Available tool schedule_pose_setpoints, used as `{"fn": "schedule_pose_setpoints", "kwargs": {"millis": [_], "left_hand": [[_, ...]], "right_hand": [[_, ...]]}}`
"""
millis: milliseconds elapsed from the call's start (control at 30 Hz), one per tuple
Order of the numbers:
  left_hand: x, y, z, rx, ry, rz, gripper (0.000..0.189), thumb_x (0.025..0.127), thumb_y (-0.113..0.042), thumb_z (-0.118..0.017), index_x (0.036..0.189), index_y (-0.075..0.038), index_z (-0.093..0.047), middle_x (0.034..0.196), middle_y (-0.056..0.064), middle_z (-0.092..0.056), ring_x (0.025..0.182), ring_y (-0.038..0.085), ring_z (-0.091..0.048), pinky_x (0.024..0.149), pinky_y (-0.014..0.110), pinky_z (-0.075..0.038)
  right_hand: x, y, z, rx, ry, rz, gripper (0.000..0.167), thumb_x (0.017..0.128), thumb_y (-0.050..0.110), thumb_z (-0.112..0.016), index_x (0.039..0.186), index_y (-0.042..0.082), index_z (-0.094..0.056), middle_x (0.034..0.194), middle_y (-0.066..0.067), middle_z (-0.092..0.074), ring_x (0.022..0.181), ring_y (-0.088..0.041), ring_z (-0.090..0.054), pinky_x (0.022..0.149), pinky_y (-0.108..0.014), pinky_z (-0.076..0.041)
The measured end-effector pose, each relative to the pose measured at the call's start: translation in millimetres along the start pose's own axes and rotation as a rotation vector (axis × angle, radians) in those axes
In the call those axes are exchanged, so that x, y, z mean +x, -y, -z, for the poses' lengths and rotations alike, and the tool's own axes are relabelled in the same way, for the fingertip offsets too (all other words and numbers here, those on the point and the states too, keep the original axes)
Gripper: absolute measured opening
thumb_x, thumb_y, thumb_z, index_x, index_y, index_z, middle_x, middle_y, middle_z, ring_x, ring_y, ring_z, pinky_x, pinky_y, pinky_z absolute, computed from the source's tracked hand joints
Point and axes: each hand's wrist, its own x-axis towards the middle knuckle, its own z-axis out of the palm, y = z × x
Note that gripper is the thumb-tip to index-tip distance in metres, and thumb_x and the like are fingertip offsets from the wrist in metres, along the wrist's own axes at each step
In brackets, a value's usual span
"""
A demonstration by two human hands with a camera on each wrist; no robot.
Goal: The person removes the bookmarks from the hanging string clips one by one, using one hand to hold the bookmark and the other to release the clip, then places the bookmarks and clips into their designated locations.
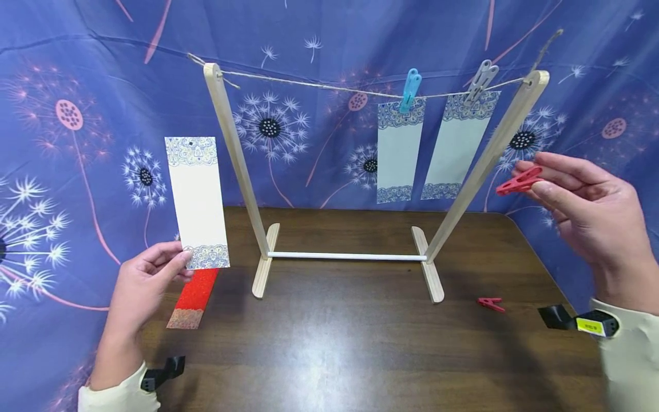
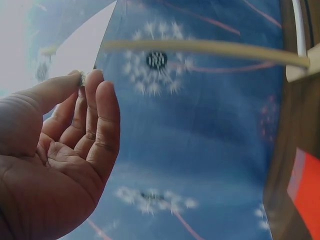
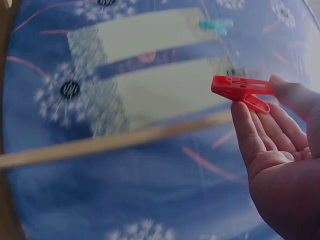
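Note:
My left hand (image 1: 149,280) pinches the lower left corner of a white bookmark-like card (image 1: 198,200) with patterned blue-and-gold ends, held upright left of the wooden stand. My right hand (image 1: 592,212) holds a red clothespin (image 1: 520,181) between thumb and fingers, right of the stand. In the right wrist view the clothespin (image 3: 242,90) points left, its jaws looking closed. Two similar cards hang from the twine (image 1: 309,86), one under a blue clothespin (image 1: 410,90), the other under a grey clothespin (image 1: 481,83).
The wooden stand (image 1: 242,166) has two leaning posts joined by a white bar (image 1: 345,256). A red card (image 1: 193,300) lies on the brown table (image 1: 329,326) below my left hand. Another red clothespin (image 1: 491,304) lies at the right. Behind hangs a blue dandelion-print cloth (image 1: 309,154).

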Motion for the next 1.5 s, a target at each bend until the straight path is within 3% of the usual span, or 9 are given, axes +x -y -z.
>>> {"fn": "schedule_pose_setpoints", "kwargs": {"millis": [167, 433, 600, 700, 833, 900, 1167, 1300, 1500], "left_hand": [[-6.0, 18.1, 20.8, -0.024, 0.000, 0.071, 0.019, 0.096, 0.002, -0.071, 0.110, -0.011, -0.074, 0.089, -0.004, -0.076, 0.065, 0.010, -0.072, 0.064, 0.021, -0.061], [-16.2, 45.0, 48.0, -0.025, 0.048, 0.282, 0.023, 0.100, -0.009, -0.070, 0.105, -0.032, -0.072, 0.091, -0.014, -0.074, 0.067, 0.011, -0.072, 0.063, 0.024, -0.062], [-22.6, 58.7, 56.6, -0.024, 0.084, 0.353, 0.023, 0.102, -0.012, -0.068, 0.102, -0.035, -0.071, 0.092, -0.015, -0.073, 0.069, 0.012, -0.072, 0.064, 0.027, -0.063], [-25.7, 66.8, 62.0, -0.015, 0.115, 0.383, 0.024, 0.102, -0.013, -0.067, 0.100, -0.036, -0.071, 0.091, -0.014, -0.073, 0.070, 0.012, -0.072, 0.065, 0.029, -0.063], [-29.8, 78.6, 71.5, -0.015, 0.171, 0.428, 0.026, 0.104, -0.010, -0.064, 0.101, -0.035, -0.071, 0.092, -0.012, -0.072, 0.073, 0.012, -0.071, 0.067, 0.028, -0.063], [-32.4, 84.2, 76.0, -0.010, 0.194, 0.459, 0.026, 0.105, -0.009, -0.062, 0.102, -0.033, -0.070, 0.093, -0.012, -0.071, 0.075, 0.012, -0.071, 0.068, 0.028, -0.063], [-38.2, 97.9, 79.3, -0.002, 0.226, 0.591, 0.018, 0.105, -0.010, -0.061, 0.106, -0.025, -0.071, 0.093, -0.013, -0.070, 0.076, 0.015, -0.071, 0.069, 0.029, -0.063], [-40.6, 102.1, 79.8, 0.023, 0.236, 0.603, 0.017, 0.105, -0.011, -0.061, 0.119, -0.007, -0.070, 0.094, -0.012, -0.069, 0.077, 0.015, -0.072, 0.070, 0.031, -0.063], [-44.0, 110.5, 79.2, 0.028, 0.260, 0.599, 0.017, 0.106, -0.008, -0.059, 0.119, -0.004, -0.069, 0.094, -0.015, -0.069, 0.076, 0.014, -0.070, 0.069, 0.029, -0.063]], "right_hand": [[-15.9, -12.3, 33.9, 0.035, -0.021, 0.036, 0.049, 0.095, -0.023, -0.052, 0.143, -0.020, -0.044, 0.125, -0.022, -0.069, 0.114, -0.026, -0.070, 0.091, -0.029, -0.055], [-37.4, -34.0, 95.1, 0.239, -0.035, 0.124, 0.043, 0.097, -0.026, -0.042, 0.140, -0.023, -0.043, 0.124, -0.029, -0.067, 0.116, -0.033, -0.068, 0.095, -0.035, -0.054], [-52.7, -48.7, 123.2, 0.294, -0.050, 0.112, 0.040, 0.098, -0.025, -0.041, 0.138, -0.024, -0.046, 0.120, -0.029, -0.068, 0.115, -0.034, -0.069, 0.097, -0.035, -0.054], [-63.3, -60.1, 137.3, 0.427, -0.024, 0.091, 0.038, 0.099, -0.026, -0.035, 0.136, -0.026, -0.046, 0.120, -0.034, -0.066, 0.115, -0.039, -0.067, 0.098, -0.039, -0.052], [-79.0, -71.6, 150.4, 0.436, -0.031, 0.062, 0.038, 0.099, -0.027, -0.032, 0.134, -0.026, -0.048, 0.121, -0.035, -0.065, 0.115, -0.038, -0.067, 0.098, -0.039, -0.051], [-86.3, -76.6, 154.7, 0.367, -0.039, 0.048, 0.039, 0.099, -0.026, -0.032, 0.135, -0.025, -0.047, 0.122, -0.033, -0.066, 0.116, -0.035, -0.068, 0.098, -0.037, -0.051], [-124.0, -95.9, 175.7, 0.304, -0.068, -0.199, 0.046, 0.104, -0.019, -0.033, 0.144, -0.008, -0.054, 0.127, -0.017, -0.069, 0.113, -0.025, -0.070, 0.096, -0.030, -0.055], [-140.0, -106.6, 184.0, 0.366, -0.050, -0.316, 0.049, 0.106, -0.016, -0.029, 0.144, -0.001, -0.057, 0.129, -0.015, -0.069, 0.113, -0.026, -0.070, 0.093, -0.030, -0.057], [-157.1, -121.5, 194.5, 0.364, -0.050, -0.418, 0.051, 0.107, -0.014, -0.030, 0.142, 0.007, -0.062, 0.129, -0.008, -0.070, 0.110, -0.020, -0.071, 0.086, -0.027, -0.060]]}}
